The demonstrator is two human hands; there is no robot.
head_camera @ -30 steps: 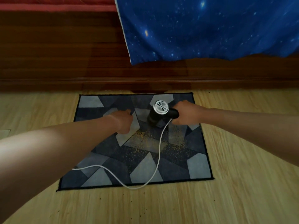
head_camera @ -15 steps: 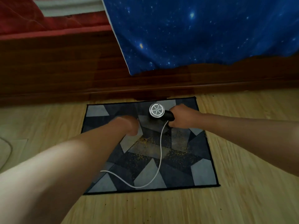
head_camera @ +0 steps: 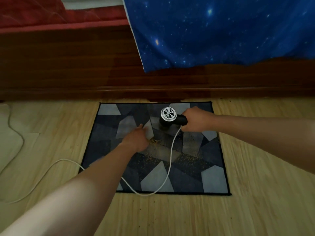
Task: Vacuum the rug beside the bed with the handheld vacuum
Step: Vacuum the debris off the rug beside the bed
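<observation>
A small rug point(head_camera: 211, 178) with a blue and grey geometric pattern lies on the wooden floor against the bed frame. Yellow crumbs point(head_camera: 156, 143) are scattered across its middle. My right hand point(head_camera: 196, 120) grips the handle of a black handheld vacuum point(head_camera: 170, 117) with a round silver grille on top; its nozzle points down onto the rug's far middle. My left hand point(head_camera: 136, 138) rests flat on the rug just left of the vacuum, fingers extended. A white cord point(head_camera: 168, 166) runs from the vacuum toward me and loops off to the left.
The dark wooden bed frame point(head_camera: 102, 68) runs across the far side. A blue starry blanket point(head_camera: 221, 31) hangs over it, with red bedding point(head_camera: 51, 16) at the left. The cord trails over the floor at left point(head_camera: 42, 178). Small dark specks dot the floor in front of the rug.
The view has shifted so the rug sits farther right and the cord on the left floor shows. My left hand's fingers have spread flat on the rug. The vacuum stays at the rug's far part.
</observation>
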